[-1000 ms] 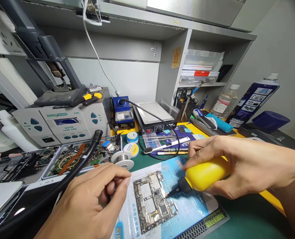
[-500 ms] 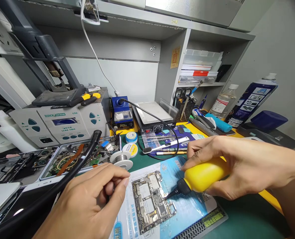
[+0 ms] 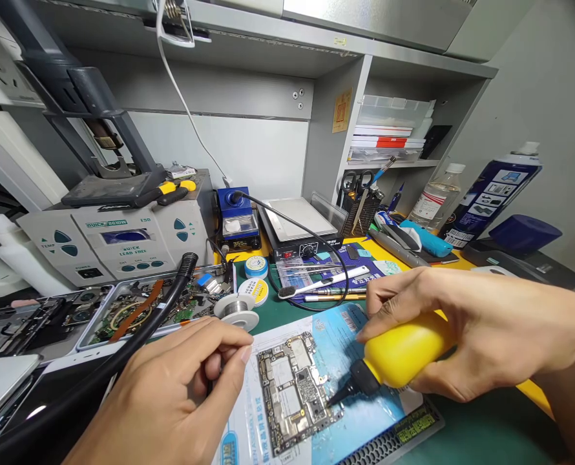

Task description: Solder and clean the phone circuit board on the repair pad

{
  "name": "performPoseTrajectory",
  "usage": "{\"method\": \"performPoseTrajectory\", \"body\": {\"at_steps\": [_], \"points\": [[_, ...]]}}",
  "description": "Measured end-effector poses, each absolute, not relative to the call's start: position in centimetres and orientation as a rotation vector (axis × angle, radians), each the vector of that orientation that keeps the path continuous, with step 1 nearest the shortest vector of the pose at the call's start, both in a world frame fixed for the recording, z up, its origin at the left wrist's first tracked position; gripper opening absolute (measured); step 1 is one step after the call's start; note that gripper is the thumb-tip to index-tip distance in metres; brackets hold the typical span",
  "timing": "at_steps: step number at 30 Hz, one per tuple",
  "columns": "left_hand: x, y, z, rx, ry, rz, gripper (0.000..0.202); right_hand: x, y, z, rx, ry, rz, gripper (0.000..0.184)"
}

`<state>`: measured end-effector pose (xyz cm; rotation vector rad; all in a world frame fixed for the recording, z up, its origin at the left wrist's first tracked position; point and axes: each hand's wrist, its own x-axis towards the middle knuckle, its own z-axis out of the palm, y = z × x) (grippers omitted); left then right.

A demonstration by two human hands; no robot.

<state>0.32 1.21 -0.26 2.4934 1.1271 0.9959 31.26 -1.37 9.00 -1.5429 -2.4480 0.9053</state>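
A bare phone circuit board [image 3: 294, 387] lies on a blue and white printed sheet [image 3: 360, 403] over the green mat. My right hand [image 3: 466, 329] is closed round a yellow squeeze bottle [image 3: 404, 352], whose black nozzle [image 3: 348, 391] points down at the board's right edge. My left hand [image 3: 181, 394] rests at the board's left side, fingers pinched together; what they hold, if anything, I cannot make out. A black hose [image 3: 137, 345] runs under that hand.
A solder wire spool [image 3: 238, 311] and flux tins [image 3: 257, 267] sit behind the board. A grey rework station [image 3: 117, 242], blue soldering station [image 3: 239, 219] and hot plate [image 3: 300, 226] line the back. Trays of phone parts [image 3: 137, 310] stand left; bottles [image 3: 491, 194] and tools stand right.
My right hand has drawn the yellow bottle slightly down and to the right, its nozzle sliding along the board's right edge. The left hand stays put.
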Motion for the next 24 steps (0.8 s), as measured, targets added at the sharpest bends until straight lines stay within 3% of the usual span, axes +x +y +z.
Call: {"method": "performPoseTrajectory", "body": {"at_steps": [3,7,11,14,17,24], "points": [[0.4,1.2,-0.3,2.485,1.139,0.993,0.007,31.3,-1.5,8.9,-1.518,-2.445,0.891,0.043],[0.5,1.4,-0.2,2.506,1.111,1.009,0.006,31.2,-1.5,9.0,-1.549,-2.460,0.909,0.033],[0.4,1.4,-0.1,2.498,1.125,1.012,0.006,31.2,-1.4,8.9,-1.573,-2.429,0.920,0.039],[0.3,1.3,-0.1,2.518,1.108,0.988,0.005,31.4,-1.3,8.7,-1.546,-2.444,0.945,0.029],[0.3,1.3,-0.1,2.514,1.111,0.992,0.004,31.9,-1.2,8.7,-1.506,-2.417,0.941,0.041],[0.6,1.4,0.2,2.491,1.123,0.979,0.007,32.7,-0.4,9.0,-1.493,-2.229,1.194,0.041]]}}
